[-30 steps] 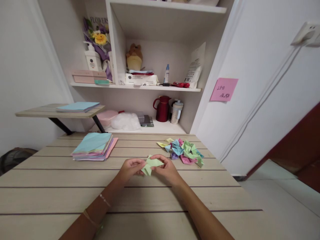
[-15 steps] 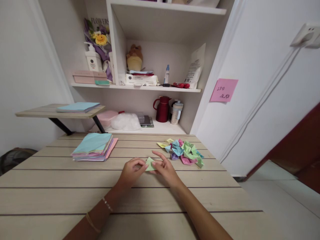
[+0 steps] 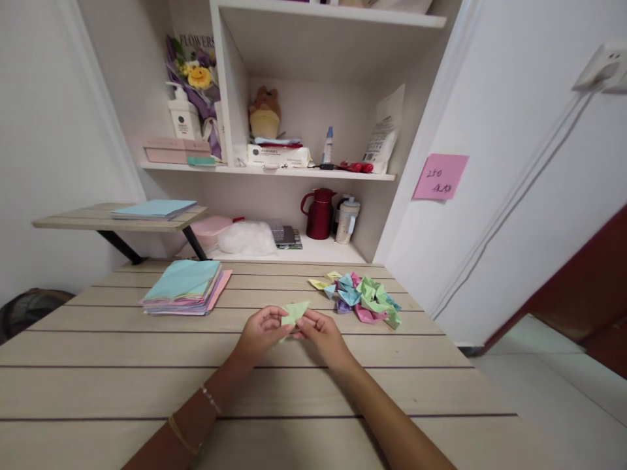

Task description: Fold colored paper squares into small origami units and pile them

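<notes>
Between my two hands, just above the table, is a small piece of light green folded paper [image 3: 294, 311], partly spread with pointed corners. My left hand [image 3: 262, 333] pinches its left side between thumb and fingers. My right hand [image 3: 323, 331] grips the lower right part, fingers curled behind it. The fingertips hide the paper's lower edge. Right of my hands lies a pile of folded paper pieces [image 3: 349, 293] in green, blue, pink, yellow and purple. To the left sits a stack of square coloured paper [image 3: 183, 281], blue on top.
The slatted wooden table [image 3: 147, 385] spans the front. At its back left a small raised shelf [image 3: 73, 219] carries more blue paper [image 3: 154, 209]. Behind, a white cabinet holds a red jug [image 3: 319, 215], a cup [image 3: 347, 222] and a plastic bag [image 3: 247, 239].
The green paper has gone from a compact triangle to a wider shape with a corner pointing up right. My right index finger, raised before, has come down onto the paper.
</notes>
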`<state>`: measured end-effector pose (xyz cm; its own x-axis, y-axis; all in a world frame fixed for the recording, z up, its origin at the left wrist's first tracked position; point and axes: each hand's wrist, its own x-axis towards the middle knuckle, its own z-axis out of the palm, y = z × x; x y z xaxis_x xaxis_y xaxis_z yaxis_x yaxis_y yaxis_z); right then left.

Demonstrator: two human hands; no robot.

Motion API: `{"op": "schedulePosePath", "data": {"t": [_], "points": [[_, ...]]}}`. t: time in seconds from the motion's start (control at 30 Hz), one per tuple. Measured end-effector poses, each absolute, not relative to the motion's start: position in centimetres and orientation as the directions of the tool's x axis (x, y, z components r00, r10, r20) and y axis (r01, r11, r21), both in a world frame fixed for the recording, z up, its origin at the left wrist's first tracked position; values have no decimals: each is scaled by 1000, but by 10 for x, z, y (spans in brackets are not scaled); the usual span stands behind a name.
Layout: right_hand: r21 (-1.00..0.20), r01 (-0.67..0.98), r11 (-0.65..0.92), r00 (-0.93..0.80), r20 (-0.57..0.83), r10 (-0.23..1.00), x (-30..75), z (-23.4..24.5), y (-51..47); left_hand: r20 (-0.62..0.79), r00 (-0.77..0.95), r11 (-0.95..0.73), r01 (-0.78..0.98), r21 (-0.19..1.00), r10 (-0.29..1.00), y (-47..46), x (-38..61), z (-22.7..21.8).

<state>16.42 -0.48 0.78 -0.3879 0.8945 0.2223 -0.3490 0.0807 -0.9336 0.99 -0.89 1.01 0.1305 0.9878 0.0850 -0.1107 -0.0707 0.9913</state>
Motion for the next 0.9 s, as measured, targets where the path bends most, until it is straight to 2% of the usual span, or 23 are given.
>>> {"op": "schedulePosePath", "data": {"t": [0.3,0.6,0.9], "points": [[-960,-242,142,-320,217,922,165,6,-6,125,115,-124,-19,992,985,-12,11,8],[-951,-277,133,-234,202,951,163,3,-6,89,150,-82,-51,995,985,-12,13,10],[-949,-304,77,-280,167,945,163,1,-6,124,135,-111,-100,989,983,-11,15,8]]}}
